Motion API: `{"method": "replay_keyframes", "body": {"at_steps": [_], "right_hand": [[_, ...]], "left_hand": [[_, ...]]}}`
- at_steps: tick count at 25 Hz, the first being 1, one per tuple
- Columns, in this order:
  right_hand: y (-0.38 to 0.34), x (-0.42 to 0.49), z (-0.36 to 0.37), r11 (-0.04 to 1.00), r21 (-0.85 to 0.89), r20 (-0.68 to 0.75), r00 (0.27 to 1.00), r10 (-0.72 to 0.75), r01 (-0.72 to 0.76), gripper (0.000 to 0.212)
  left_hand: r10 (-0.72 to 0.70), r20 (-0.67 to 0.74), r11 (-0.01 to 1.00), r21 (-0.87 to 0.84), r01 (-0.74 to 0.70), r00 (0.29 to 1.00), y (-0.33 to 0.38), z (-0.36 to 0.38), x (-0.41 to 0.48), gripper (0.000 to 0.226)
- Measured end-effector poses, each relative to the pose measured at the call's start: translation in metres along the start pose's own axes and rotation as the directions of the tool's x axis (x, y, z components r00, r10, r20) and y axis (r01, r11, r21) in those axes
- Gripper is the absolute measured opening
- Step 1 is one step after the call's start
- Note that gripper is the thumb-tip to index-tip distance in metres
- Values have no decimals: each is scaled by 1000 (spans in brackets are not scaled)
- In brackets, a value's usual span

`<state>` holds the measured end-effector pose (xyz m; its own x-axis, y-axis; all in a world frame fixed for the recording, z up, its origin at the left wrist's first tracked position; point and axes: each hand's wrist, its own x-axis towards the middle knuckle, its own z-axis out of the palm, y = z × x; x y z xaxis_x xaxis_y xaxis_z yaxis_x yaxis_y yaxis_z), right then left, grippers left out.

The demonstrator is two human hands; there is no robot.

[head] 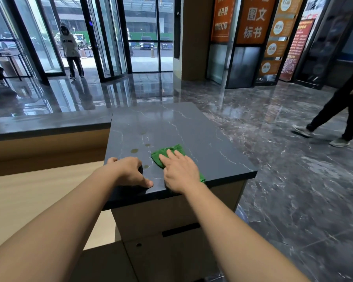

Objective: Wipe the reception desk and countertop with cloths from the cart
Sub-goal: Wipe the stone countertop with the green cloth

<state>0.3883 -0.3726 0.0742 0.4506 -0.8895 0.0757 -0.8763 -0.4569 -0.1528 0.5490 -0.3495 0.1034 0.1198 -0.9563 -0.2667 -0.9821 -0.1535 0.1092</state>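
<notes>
A green cloth (170, 152) lies flat on the dark marble countertop (192, 129) near its front edge. My right hand (179, 171) presses down on the cloth with fingers spread, covering most of it. My left hand (128, 170) rests on the countertop's front left corner, fingers curled over the edge and thumb on top, holding nothing else. A few brownish spots (134, 151) mark the marble just left of the cloth. The lower wooden reception desk (29, 192) lies to the left, below the countertop.
A long dark ledge (49, 122) runs left from the countertop. One person (338, 110) walks across the glossy marble floor at the right. Another person (71, 49) stands by the glass revolving door at the back left. Orange signboards (255, 19) line the back right.
</notes>
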Motion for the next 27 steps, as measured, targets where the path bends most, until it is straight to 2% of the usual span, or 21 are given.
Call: {"method": "replay_keyframes", "body": {"at_steps": [2,7,10,13,17,19,22,25,27], "right_hand": [[36,-5,-6,1000,-8,21,1000,-11,11,55],[126,-15,-24,978,-72,52,978,201,-197,55],[153,-17,-31,954,-75,62,953,296,-292,55],[139,-10,-27,916,-55,36,916,400,-398,56],[74,-3,-11,842,-1,-79,839,538,-540,56],[37,2,-3,863,14,-86,859,504,-505,57],[-7,9,2,928,25,-19,928,372,-372,56],[-3,7,-6,989,-11,51,988,147,-146,51],[21,3,-13,999,-41,103,994,31,-27,54]], "left_hand": [[-4,19,1000,-4,4,1000,-1,-2,1,77],[4,22,1000,-10,-3,1000,-2,-1,1,73],[28,4,1000,-14,-27,1000,-3,0,-1,68],[36,-16,999,-27,-37,999,-5,2,-2,68],[45,-21,999,-27,-46,999,-3,2,-2,63],[42,-14,999,-29,-43,999,-3,2,-2,63],[30,-4,999,-12,-30,1000,-1,0,-2,65],[30,9,1000,-4,-30,1000,1,-2,-2,58],[34,17,999,-6,-34,999,1,-4,-3,54]]}}
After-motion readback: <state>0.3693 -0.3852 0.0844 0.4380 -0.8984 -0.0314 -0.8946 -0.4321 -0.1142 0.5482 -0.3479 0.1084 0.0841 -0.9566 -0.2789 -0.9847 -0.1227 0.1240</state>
